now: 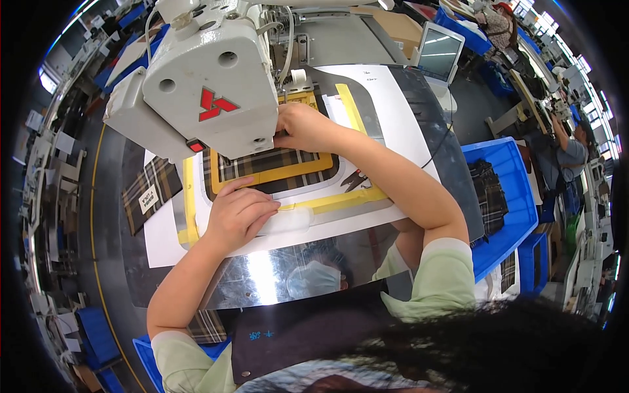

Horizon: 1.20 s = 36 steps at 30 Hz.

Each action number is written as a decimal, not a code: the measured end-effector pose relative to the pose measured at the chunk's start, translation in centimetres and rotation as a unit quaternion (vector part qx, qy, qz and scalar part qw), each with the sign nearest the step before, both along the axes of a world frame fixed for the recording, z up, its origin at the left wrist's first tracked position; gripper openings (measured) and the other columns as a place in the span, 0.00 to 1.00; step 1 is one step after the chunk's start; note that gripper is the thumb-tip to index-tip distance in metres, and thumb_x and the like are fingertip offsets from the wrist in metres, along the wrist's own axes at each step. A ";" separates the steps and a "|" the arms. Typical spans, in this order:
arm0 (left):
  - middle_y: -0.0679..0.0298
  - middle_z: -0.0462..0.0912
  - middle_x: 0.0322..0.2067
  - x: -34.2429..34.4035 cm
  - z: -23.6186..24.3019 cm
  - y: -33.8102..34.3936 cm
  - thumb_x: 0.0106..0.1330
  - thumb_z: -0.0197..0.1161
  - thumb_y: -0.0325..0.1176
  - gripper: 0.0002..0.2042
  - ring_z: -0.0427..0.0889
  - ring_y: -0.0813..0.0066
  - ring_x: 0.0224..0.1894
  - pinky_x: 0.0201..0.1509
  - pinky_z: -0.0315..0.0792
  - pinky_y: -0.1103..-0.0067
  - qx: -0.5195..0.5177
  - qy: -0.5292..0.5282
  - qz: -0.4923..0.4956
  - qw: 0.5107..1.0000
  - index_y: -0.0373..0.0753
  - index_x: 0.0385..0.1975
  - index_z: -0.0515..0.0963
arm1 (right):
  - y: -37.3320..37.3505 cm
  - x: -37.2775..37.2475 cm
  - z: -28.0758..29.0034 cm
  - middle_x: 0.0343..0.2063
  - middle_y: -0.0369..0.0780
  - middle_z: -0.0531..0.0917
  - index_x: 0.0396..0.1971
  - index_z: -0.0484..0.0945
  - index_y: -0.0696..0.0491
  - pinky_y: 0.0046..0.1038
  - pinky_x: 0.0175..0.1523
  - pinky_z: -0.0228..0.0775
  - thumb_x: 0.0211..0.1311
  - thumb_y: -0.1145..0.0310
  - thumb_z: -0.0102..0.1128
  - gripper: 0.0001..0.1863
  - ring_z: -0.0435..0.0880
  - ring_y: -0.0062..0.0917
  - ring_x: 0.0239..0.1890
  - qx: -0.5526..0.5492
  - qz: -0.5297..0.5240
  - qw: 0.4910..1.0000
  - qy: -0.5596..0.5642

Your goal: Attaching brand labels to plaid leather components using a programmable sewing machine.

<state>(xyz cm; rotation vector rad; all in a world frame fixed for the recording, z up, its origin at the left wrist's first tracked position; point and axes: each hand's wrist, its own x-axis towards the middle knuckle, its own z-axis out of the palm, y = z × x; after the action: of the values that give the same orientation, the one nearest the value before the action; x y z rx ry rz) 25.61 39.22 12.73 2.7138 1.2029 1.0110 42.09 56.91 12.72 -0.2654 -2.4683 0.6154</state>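
Note:
A white industrial sewing machine head (209, 72) stands over a sheet of brown-and-black checked fabric (262, 162), which lies inside a yellow frame (282, 174). My left hand (239, 215) rests with its fingers laid out over the frame's near edge, beside a whitish, see-through piece (288, 221). Up by the needle area, my right hand (301, 126) reaches in behind the machine head. Its fingertips are hidden there, so whether they grip anything does not show. A pair of thread snips (356, 179) lies to the right of the yellow frame.
Another checked fabric piece (154, 191) with a pale label lies at the left. Yellow tape (350, 198) borders the white sheet (400, 124). On the right are a blue bin (517, 196) holding checked pieces and a laptop-like screen (440, 52). Other people work farther right.

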 end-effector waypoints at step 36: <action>0.70 0.78 0.23 1.9 0.8 -1.0 0.49 0.68 0.29 0.05 0.77 0.72 0.37 0.54 0.64 0.67 0.043 -0.105 0.160 0.981 0.44 0.26 0.80 | -11.9 6.7 2.1 0.22 0.39 0.74 0.27 0.73 0.57 0.28 0.41 0.65 0.71 0.51 0.34 0.26 0.73 0.26 0.30 -0.453 -0.048 0.872 -0.180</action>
<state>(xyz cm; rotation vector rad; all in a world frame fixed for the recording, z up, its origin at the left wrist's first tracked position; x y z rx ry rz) 27.49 38.21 13.51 2.4396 1.6211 1.3720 48.80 45.03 14.84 -0.9236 -2.2793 1.7884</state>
